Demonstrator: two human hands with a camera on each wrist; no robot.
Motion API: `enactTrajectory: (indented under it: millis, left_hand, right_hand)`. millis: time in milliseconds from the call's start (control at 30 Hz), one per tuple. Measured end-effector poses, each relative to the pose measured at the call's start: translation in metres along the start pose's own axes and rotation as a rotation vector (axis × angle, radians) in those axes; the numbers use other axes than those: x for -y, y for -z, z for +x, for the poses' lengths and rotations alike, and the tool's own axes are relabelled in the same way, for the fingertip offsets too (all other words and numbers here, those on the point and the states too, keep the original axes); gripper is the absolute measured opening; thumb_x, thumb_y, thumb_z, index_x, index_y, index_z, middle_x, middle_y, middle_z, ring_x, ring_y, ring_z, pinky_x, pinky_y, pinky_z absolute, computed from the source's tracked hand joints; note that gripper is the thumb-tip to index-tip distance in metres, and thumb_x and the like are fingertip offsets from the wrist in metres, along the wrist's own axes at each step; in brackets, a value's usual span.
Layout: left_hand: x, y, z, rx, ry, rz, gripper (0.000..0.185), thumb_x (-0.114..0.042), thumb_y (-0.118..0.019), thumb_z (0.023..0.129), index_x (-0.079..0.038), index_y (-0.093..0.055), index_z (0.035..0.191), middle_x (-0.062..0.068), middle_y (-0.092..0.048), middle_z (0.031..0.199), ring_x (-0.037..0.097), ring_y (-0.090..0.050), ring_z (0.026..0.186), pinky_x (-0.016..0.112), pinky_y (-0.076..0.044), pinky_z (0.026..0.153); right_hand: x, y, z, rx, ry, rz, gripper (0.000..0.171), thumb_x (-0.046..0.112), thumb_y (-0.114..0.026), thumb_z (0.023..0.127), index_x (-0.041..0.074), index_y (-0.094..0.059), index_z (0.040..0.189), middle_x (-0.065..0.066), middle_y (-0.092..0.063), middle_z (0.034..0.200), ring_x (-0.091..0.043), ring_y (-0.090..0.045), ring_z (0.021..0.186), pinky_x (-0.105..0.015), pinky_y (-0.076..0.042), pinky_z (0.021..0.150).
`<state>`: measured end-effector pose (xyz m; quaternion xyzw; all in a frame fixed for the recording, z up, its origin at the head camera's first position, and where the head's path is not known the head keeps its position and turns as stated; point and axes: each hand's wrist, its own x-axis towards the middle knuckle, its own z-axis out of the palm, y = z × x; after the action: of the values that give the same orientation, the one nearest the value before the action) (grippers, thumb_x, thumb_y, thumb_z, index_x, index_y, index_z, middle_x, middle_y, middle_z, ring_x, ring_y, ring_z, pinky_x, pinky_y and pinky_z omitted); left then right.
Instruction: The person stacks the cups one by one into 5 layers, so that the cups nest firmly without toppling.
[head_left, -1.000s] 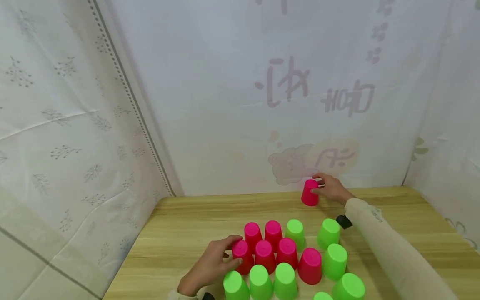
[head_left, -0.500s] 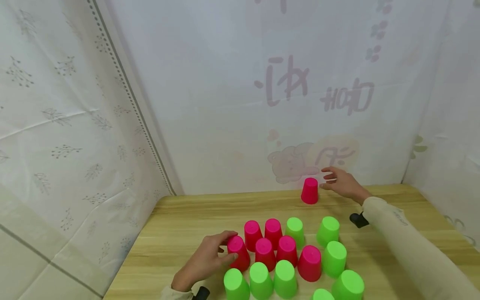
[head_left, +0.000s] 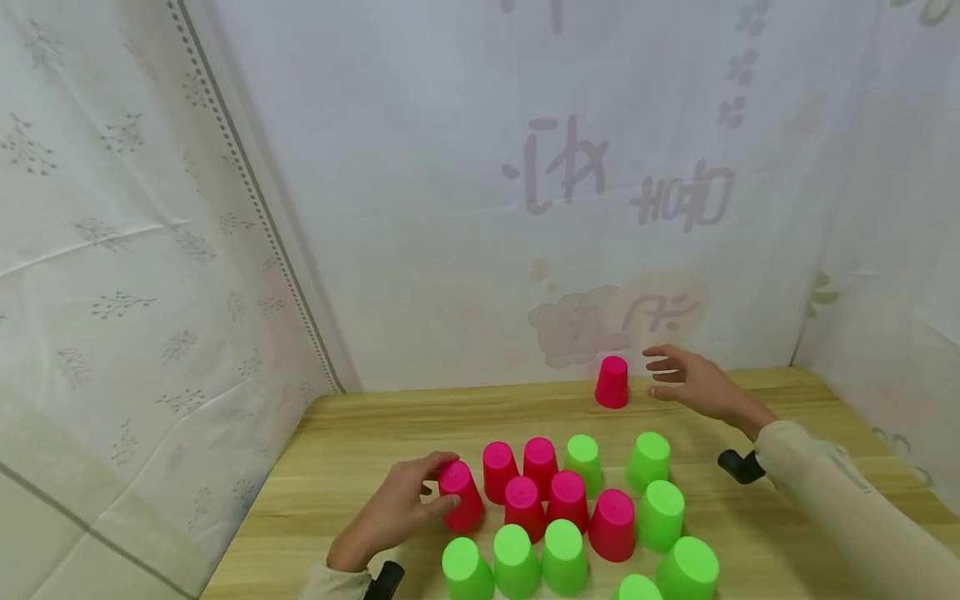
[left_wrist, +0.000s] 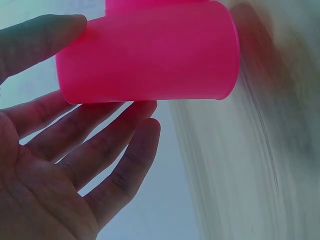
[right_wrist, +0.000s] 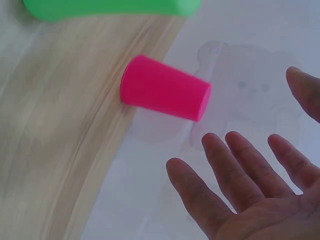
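Several pink and green cups stand upside down in a cluster (head_left: pixel 570 508) at the near middle of the wooden table (head_left: pixel 360 433). My left hand (head_left: pixel 442 482) grips the leftmost pink cup (head_left: pixel 459 496), thumb on one side and fingers on the other; it leans a little apart from the cluster. The left wrist view shows this cup (left_wrist: pixel 150 50) held between thumb and fingers. A lone pink cup (head_left: pixel 612 382) stands upside down near the back sheet. My right hand (head_left: pixel 660 375) hovers just right of it, fingers spread, not touching. In the right wrist view the lone cup (right_wrist: pixel 165 95) is apart from the fingers (right_wrist: pixel 220 165).
White printed sheets (head_left: pixel 480 208) wall the table at the back, left and right. Green cups (head_left: pixel 660 512) fill the cluster's near and right side. Bare wood lies between the cluster and the lone cup.
My right hand let go of the lone pink cup and drew back to the right. My left hand pulled its pink cup leftward, away from the cluster.
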<state>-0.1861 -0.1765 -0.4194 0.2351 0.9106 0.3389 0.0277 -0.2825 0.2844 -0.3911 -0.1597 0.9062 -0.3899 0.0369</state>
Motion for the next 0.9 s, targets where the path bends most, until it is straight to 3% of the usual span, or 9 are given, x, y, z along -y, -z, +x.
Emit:
enactTrajectory:
  millis: [333,633,700,800,900]
  left_hand:
    - [0.006,0.011,0.008,-0.044,-0.001,0.016,0.045,-0.018,-0.075,0.089,-0.003,-0.061,0.129,0.006,-0.074,0.111,0.027,-0.070,0.101,0.031,-0.060,0.077]
    - [0.013,0.018,0.024,-0.076,0.025,-0.008,0.046,-0.017,-0.074,0.090,-0.003,-0.059,0.132,0.007,-0.073,0.114,0.027,-0.069,0.105,0.024,-0.057,0.077]
    - [0.015,0.018,0.030,-0.080,0.029,-0.007,0.046,-0.016,-0.074,0.090,-0.002,-0.058,0.132,0.008,-0.073,0.115,0.028,-0.069,0.106,0.023,-0.056,0.077]
    - [0.016,0.018,0.039,-0.087,0.042,-0.008,0.046,-0.016,-0.074,0.090,-0.003,-0.058,0.132,0.008,-0.072,0.116,0.028,-0.068,0.108,0.022,-0.056,0.077]
    - [0.014,0.018,0.047,-0.090,0.047,-0.011,0.045,-0.016,-0.074,0.090,-0.006,-0.059,0.132,0.006,-0.072,0.115,0.026,-0.068,0.108,0.023,-0.057,0.079]
  right_hand:
    - [0.014,-0.010,-0.031,0.055,0.112,0.054,0.066,0.029,-0.072,0.093,0.007,-0.042,0.147,-0.028,-0.054,0.143,-0.051,-0.055,0.129,-0.055,-0.057,0.094]
    - [0.019,-0.019,-0.050,0.052,0.174,0.107,0.061,0.020,-0.071,0.094,0.011,-0.043,0.147,-0.021,-0.058,0.141,-0.045,-0.057,0.128,-0.052,-0.056,0.096]
    - [0.020,-0.020,-0.053,0.050,0.183,0.117,0.060,0.018,-0.071,0.094,0.011,-0.044,0.146,-0.020,-0.059,0.140,-0.038,-0.060,0.127,-0.050,-0.057,0.096]
    - [0.021,-0.022,-0.058,0.053,0.193,0.128,0.059,0.016,-0.071,0.094,0.010,-0.045,0.146,-0.020,-0.060,0.139,-0.014,-0.064,0.124,-0.047,-0.058,0.095]
    - [0.020,-0.023,-0.062,0.059,0.201,0.145,0.059,0.015,-0.070,0.094,0.009,-0.044,0.146,-0.021,-0.060,0.139,0.008,-0.059,0.119,-0.046,-0.058,0.094]
